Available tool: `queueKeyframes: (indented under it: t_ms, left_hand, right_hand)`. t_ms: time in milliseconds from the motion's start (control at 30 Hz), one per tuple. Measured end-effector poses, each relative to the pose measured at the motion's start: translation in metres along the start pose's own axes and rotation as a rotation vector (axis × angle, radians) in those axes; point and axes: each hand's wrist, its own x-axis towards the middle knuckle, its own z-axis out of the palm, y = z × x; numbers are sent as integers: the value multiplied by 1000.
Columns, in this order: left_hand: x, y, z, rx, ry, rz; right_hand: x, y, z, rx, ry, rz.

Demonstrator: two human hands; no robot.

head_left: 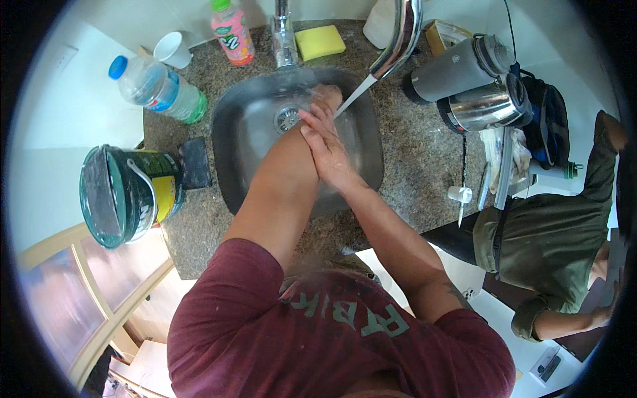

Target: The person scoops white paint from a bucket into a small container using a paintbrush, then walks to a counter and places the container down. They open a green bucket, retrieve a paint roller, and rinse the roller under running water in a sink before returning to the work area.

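My left arm reaches down into a steel sink set in a speckled stone counter. At its end, my left hand is low in the basin beside the water stream; its fingers are partly hidden and blurred. My right hand is wrapped over my left forearm near the wrist. Water runs from a curved chrome faucet down toward my left hand. The round drain shows just left of my hands.
Left of the sink stand a green bucket, water bottle and white cup. Behind are a pink bottle and yellow sponge. At right are a grey flask, steel kettle and another person.
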Motion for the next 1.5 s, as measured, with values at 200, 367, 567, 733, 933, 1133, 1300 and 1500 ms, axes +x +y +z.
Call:
queueKeyframes:
  t_ms: [200, 367, 567, 733, 933, 1133, 1300, 1500]
  left_hand:
    - [-10, -3, 24, -105, -59, 31]
    - [-29, -5, -6, -156, -225, 168]
    - [-130, 14, 1, 633, -310, 519]
    - [-112, 17, -22, 919, -188, 662]
    - [-161, -22, -18, 696, -198, 653]
    - [-165, 16, -18, 735, -300, 800]
    - [-238, 34, -20, 712, -451, 1108]
    - [-233, 52, 4, 615, -694, 1084]
  right_hand:
    - [62, 96, -10, 649, 144, 981]
    - [70, 127, 14, 203, -28, 794]
    - [40, 139, 27, -204, -153, 665]
    - [54, 126, 47, -273, -240, 573]
    - [33, 141, 43, -358, -319, 566]
    - [50, 154, 54, -469, -404, 486]
    - [64, 160, 76, -764, -608, 178]
    - [73, 206, 41, -1081, -739, -9]
